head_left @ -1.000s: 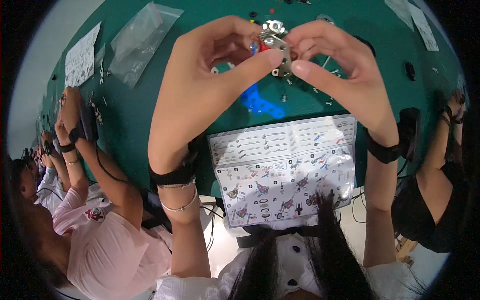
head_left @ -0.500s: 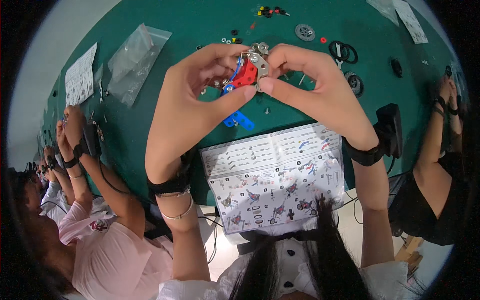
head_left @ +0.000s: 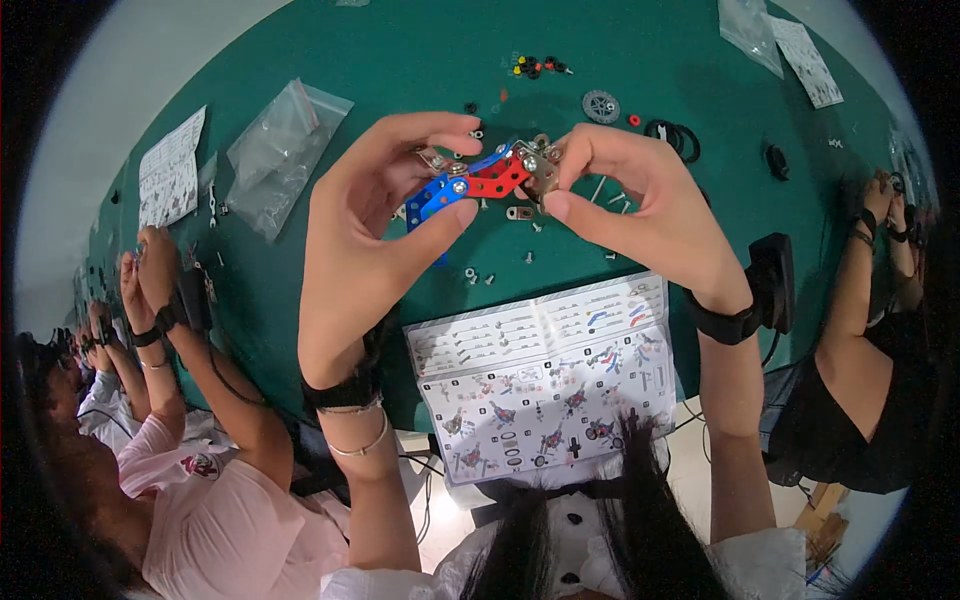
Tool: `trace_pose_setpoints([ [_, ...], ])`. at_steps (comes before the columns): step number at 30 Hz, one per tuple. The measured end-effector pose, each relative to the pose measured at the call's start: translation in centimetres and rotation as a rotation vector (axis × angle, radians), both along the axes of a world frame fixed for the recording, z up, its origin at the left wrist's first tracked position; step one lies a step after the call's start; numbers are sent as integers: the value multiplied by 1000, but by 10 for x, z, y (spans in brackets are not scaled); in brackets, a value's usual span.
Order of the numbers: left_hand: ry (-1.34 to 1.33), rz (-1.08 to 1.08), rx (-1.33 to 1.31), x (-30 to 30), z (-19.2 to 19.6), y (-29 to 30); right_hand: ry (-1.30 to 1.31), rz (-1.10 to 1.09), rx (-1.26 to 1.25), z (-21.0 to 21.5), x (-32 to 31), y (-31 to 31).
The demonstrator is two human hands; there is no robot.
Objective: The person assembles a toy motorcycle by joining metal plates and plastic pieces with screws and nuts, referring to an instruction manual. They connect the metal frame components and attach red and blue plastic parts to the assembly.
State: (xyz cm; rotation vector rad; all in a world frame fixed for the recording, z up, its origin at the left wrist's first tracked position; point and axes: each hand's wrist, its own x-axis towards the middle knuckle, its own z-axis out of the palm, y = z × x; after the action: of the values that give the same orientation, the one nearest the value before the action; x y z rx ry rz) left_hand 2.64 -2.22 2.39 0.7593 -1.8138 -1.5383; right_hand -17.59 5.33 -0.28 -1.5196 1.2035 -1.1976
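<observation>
Between my two hands, above the green table, is a toy model part made of bolted pieces. It has blue perforated strips (head_left: 428, 203), a red perforated strip (head_left: 497, 184) and a silver metal bracket (head_left: 543, 172) at its right end. My left hand (head_left: 355, 215) is closed on the blue side, thumb against its lower edge and index finger raised off it. My right hand (head_left: 660, 200) pinches the metal bracket between thumb and fingers. Part of the blue end is hidden behind my left hand. Loose screws (head_left: 480, 278) and a small metal bracket (head_left: 520, 213) lie beneath.
A printed instruction sheet (head_left: 545, 380) lies at the near table edge. Further off are a clear plastic bag (head_left: 285, 160), a grey wheel (head_left: 600, 107), black rings (head_left: 686, 142) and small coloured parts (head_left: 535, 67). Other people sit working at left and right.
My hands have drawn slightly apart, and the model part has turned to lie more level, with its blue end swung up and left. My left index finger has lifted off it.
</observation>
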Motion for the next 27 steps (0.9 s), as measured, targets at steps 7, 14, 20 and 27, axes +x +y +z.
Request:
trace_pose_setpoints([
  [7,78,53,4,0,0,-1,85,-47,-86,3,-2,-2],
  [14,54,209,38,-7,3,3,74,-68,-58,1,-2,-1],
  [20,43,262,-43,-7,-4,3,57,-84,-59,-2,0,-1],
  [27,76,192,49,-7,0,2,51,-77,-77,-5,1,-1],
])
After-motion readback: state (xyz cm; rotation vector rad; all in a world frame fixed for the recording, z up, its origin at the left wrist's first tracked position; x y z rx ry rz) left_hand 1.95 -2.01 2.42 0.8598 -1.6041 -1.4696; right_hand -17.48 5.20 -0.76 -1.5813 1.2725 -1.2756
